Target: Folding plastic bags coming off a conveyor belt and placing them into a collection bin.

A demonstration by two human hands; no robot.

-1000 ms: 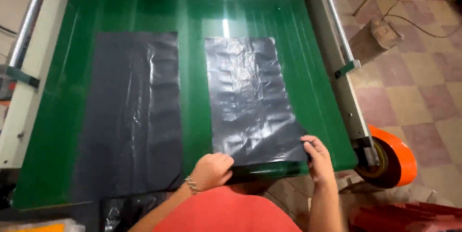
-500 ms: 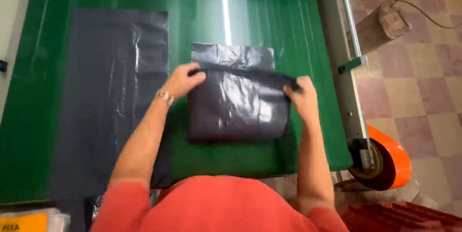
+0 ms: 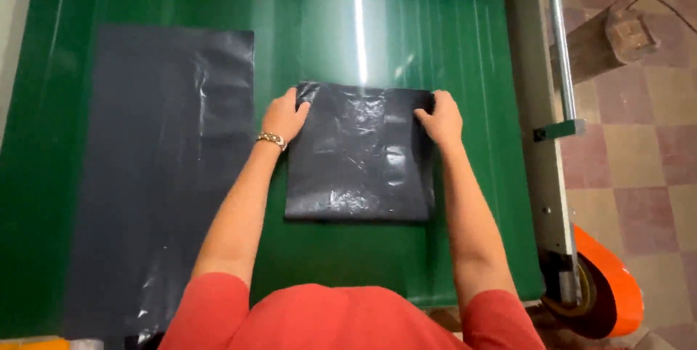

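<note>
**Folded dark bag pinned at its far corners on the green belt**

Folded black plastic bag (image 3: 359, 154) lies flat on the green conveyor belt (image 3: 435, 45), squarely ahead of the person and between the two forearms; it now reads as a near-square, its folded near edge towards the body and its far edge under the hands; neither side is clearly the longer, so the axis that matters is the far edge running left to right from one hand to the other.

Largest first: the belt fills most of the view; on its left part a long dark plastic sheet (image 3: 167, 168) lies stretched out lengthwise away from the person, well apart from the hands; the metal side rail (image 3: 537, 139) runs along the belt's right edge, with an orange wheel (image 3: 610, 292) at its near end over the tiled floor (image 3: 653, 161).

Left hand (image 3: 284, 116), with a bracelet (image 3: 271, 139) at the wrist, rests palm-down on the bag's far left corner, fingers spread rather than clenched; right hand (image 3: 441, 119) presses the far right corner, fingers curled over the edge; both are equally near.

Half a second ago the hands were carrying the near end over, the bag part-doubled; a second ago it lay full length; now the fold is laid down and the hands sit farther up the belt.
</note>
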